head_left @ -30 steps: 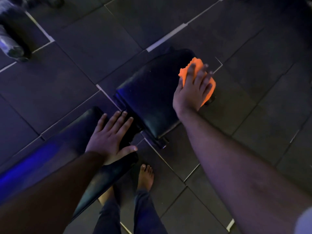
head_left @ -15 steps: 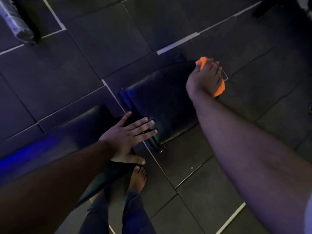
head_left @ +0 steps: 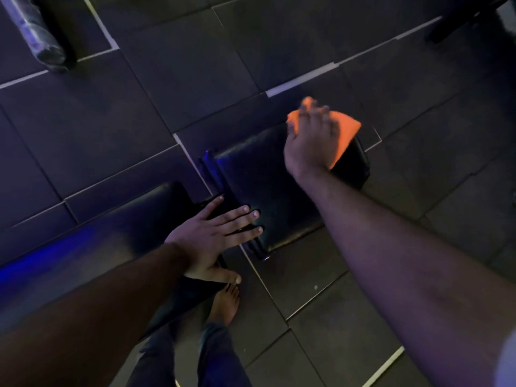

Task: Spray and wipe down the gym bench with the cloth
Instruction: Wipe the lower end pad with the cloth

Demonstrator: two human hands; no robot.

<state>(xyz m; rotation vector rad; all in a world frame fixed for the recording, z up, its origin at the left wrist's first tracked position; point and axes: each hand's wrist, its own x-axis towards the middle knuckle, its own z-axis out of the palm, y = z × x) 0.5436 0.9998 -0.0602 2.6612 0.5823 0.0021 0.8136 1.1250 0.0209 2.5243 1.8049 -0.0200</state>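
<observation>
The black padded gym bench lies below me in two parts: a short seat pad (head_left: 268, 191) ahead and a long back pad (head_left: 134, 227) running to the lower left. My right hand (head_left: 312, 141) presses an orange cloth (head_left: 344, 132) flat on the far end of the seat pad, fingers spread over it. My left hand (head_left: 212, 236) rests palm down with fingers apart across the gap between the two pads, holding nothing. No spray bottle is in view.
Dark rubber floor tiles with pale seams surround the bench. A wrapped cylindrical object (head_left: 36, 37) lies at the top left, and dark equipment (head_left: 460, 20) sits at the top right. My bare foot (head_left: 226, 303) and trouser legs stand beside the bench.
My right hand has slid the orange cloth along the far end of the seat pad. My left hand has turned so its fingers point right, toward the seat pad.
</observation>
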